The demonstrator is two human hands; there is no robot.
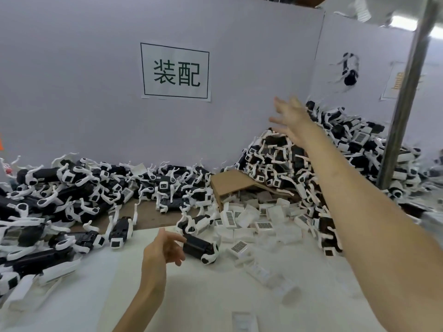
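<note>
A: Fingers first, L then R?
B: Left hand [165,248], lower centre: fingers [178,256] loosely curled, half open, holding nothing. Tips sit right at the black end of the loose toy [200,249]; can't tell if they touch. Right hand [291,116], centre right, is raised, fingers [279,103] spread wide, nothing in it.

A: Counts?
B: 2 hands. 1 loose toy, black & white, on its side on the white table [215,295]. 1 blurred toy [350,69] at upper right, in front of the side panel [335,39], well apart from the R hand and above the pile. 2 heaps of the same toys: left heap [60,188] and right heap [287,159], too many to count. White barcode packets [251,219] spill from 1 cardboard box [230,180] at centre; also too many to count. 1 sign [176,71] on the back wall [72,80]. 1 metal post [405,92] at far right.

A: Edges, room?
B: Back wall & side panel meet in a corner behind the right heap. The heaps crowd the table's left, back & right. Bare table runs from the L hand down to the bottom of the frame. The post stands just beside the R forearm.
</note>
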